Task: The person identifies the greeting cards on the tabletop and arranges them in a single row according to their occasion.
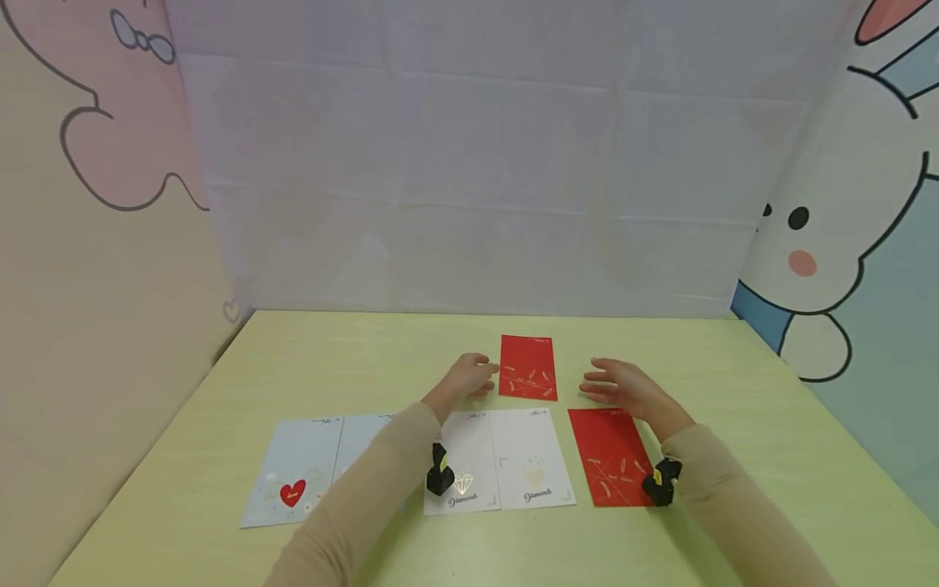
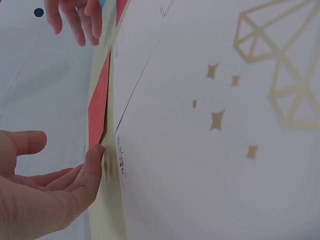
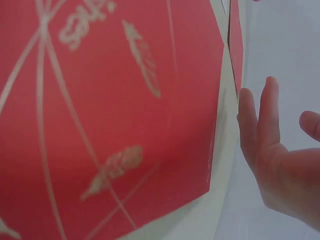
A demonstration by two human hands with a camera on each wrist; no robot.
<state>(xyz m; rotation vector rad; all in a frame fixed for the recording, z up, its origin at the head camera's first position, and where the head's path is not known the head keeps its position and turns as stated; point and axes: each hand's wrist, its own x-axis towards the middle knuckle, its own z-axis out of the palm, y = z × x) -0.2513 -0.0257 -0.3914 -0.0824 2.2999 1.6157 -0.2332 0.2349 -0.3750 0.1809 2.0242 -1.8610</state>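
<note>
A red card [image 1: 528, 367] with gold leaf marks lies flat toward the back of the table. My left hand [image 1: 467, 375] is at its left edge, fingertips touching or nearly touching it, thumb and fingers apart. To the card's right, with a gap between, my right hand [image 1: 627, 387] hovers with loosely extended fingers and holds nothing. Below that hand lies a second red card [image 1: 607, 456], partly covered by the right wrist. White panels printed "Diamonds" [image 1: 535, 456] lie side by side in the front row, partly behind my left forearm; whether they are joined cannot be told.
Light blue panels, one with a red heart [image 1: 293, 492], lie at the front left, partly hidden by my left sleeve [image 1: 367, 489]. All this is on a pale yellow-green table [image 1: 352, 359]. A white cloth [image 1: 477, 187] hangs behind its back edge.
</note>
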